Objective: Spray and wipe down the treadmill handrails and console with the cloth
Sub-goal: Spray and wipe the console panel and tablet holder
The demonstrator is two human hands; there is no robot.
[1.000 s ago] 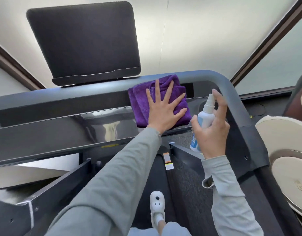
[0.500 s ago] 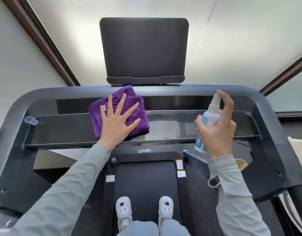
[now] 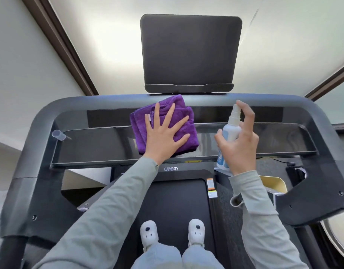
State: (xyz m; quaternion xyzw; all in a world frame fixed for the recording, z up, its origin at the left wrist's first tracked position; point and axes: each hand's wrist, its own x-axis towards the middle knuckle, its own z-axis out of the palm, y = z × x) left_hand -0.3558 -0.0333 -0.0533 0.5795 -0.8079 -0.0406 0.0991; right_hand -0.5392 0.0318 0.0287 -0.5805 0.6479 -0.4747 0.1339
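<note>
I stand on the treadmill belt (image 3: 177,202), its glossy black console (image 3: 101,146) spanning in front of me under the curved handrail (image 3: 74,102) and the dark screen (image 3: 190,53). My left hand (image 3: 163,140) lies flat with fingers spread, pressing the folded purple cloth (image 3: 142,121) against the console near its middle. My right hand (image 3: 239,146) grips the white spray bottle (image 3: 230,133) upright just right of the cloth, forefinger arched over the nozzle.

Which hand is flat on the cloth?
The left hand, fingers spread on the purple cloth. The right hand grips the spray bottle.
</note>
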